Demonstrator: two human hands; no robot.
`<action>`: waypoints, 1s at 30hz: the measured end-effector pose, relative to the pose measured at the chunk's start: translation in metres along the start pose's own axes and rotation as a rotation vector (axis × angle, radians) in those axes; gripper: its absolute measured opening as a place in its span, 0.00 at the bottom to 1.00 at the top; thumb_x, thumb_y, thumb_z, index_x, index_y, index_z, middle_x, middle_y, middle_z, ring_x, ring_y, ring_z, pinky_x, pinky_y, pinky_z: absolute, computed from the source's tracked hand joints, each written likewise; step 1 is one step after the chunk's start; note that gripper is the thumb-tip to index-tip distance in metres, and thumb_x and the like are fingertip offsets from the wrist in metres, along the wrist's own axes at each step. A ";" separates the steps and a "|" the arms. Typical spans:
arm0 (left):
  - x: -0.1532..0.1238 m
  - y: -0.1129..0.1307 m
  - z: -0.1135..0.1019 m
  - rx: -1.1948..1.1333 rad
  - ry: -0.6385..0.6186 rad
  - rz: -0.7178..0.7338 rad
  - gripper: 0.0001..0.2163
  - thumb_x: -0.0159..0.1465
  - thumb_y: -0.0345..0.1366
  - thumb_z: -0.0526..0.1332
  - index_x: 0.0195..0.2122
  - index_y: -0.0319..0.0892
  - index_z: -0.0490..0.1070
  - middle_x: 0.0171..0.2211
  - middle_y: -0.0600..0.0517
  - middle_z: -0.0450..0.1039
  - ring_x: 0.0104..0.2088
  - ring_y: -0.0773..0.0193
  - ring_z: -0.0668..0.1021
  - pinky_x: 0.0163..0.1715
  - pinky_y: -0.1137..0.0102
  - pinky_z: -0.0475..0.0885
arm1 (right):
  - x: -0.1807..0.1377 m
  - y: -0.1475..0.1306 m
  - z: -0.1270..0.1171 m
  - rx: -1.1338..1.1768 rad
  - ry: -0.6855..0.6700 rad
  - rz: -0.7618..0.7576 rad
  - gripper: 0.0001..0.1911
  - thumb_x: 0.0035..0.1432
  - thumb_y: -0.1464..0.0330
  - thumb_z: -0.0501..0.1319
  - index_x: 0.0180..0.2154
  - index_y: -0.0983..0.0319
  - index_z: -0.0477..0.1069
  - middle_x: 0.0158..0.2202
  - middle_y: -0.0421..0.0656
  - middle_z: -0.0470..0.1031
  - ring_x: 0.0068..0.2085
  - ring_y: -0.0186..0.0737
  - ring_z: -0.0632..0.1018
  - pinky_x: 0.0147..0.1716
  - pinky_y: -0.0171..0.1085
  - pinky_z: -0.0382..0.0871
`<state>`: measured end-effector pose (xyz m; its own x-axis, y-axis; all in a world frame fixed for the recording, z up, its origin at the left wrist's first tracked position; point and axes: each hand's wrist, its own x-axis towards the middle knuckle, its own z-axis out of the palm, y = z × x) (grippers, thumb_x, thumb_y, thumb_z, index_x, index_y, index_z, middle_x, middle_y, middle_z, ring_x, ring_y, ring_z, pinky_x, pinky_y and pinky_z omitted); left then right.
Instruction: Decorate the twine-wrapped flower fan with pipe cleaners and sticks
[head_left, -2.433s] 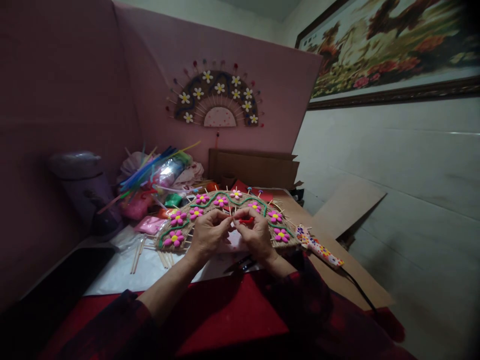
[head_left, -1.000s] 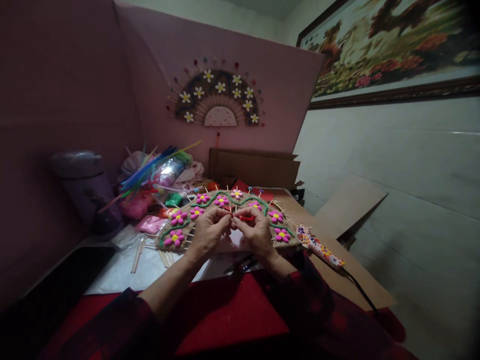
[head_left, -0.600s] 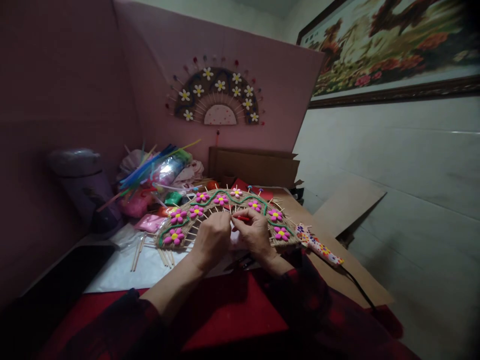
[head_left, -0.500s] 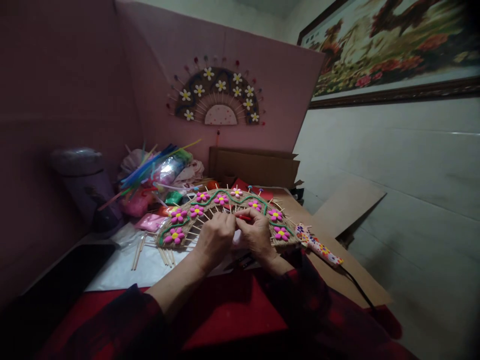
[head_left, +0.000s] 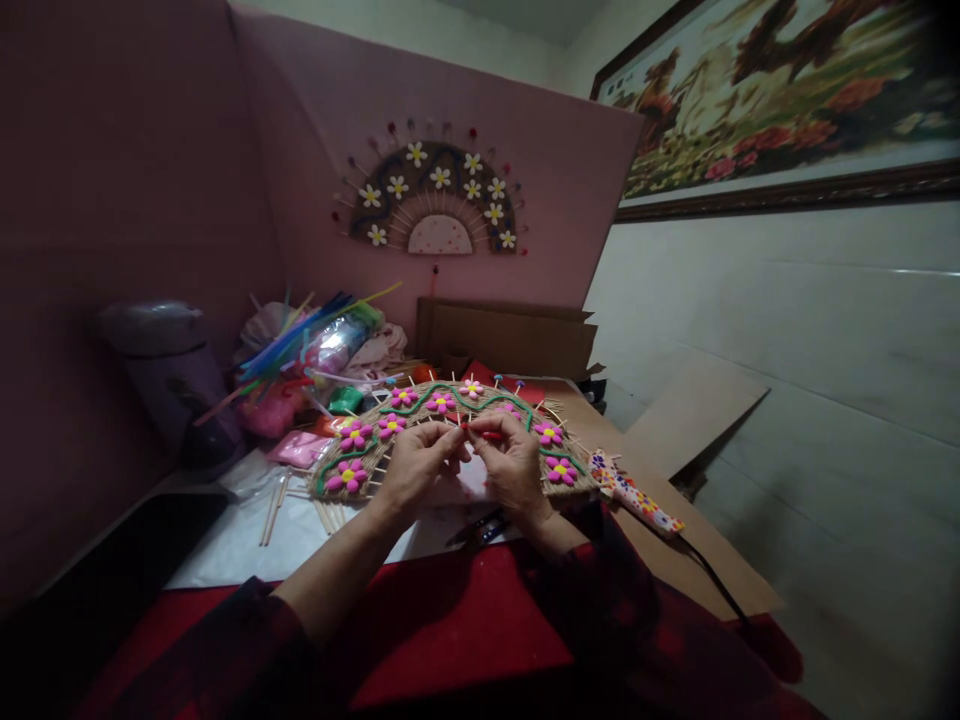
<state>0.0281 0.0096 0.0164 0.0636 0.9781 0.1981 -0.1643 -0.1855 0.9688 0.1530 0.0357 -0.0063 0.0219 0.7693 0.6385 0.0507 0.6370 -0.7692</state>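
Note:
A fan-shaped woven jute piece (head_left: 375, 448) with pink flowers and a green wavy cord lies on the table. Both hands meet above its middle. My left hand (head_left: 415, 468) is pinched shut, its fingertips touching the right hand's. My right hand (head_left: 512, 463) is closed on a small red piece (head_left: 487, 434) that sticks out above its fingers. What the left fingers pinch is too small to make out. Thin wooden sticks (head_left: 330, 514) poke out of the piece's edge.
A patterned glue gun (head_left: 636, 494) with a black cord lies right of the fan. Coloured straws and bags (head_left: 311, 345) pile up at the back left beside a grey pot (head_left: 169, 375). Cardboard (head_left: 510, 338) stands behind. A finished fan (head_left: 433, 200) hangs on the pink wall.
The hands drew close together and lowered onto the fan's middle, then rose and parted slightly. The red piece stays in the right hand. The camera view shifted a little.

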 end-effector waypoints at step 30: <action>0.004 0.003 -0.003 0.006 0.090 -0.073 0.12 0.47 0.41 0.67 0.20 0.36 0.70 0.17 0.53 0.71 0.13 0.71 0.69 0.13 0.75 0.66 | -0.005 -0.001 -0.002 -0.125 -0.053 -0.001 0.03 0.54 0.68 0.59 0.32 0.61 0.68 0.29 0.40 0.71 0.31 0.36 0.72 0.32 0.34 0.67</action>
<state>0.0250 0.0136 0.0193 -0.0131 0.9935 0.1128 -0.1561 -0.1135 0.9812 0.1546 0.0314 -0.0085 -0.0309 0.7721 0.6348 0.1749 0.6294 -0.7571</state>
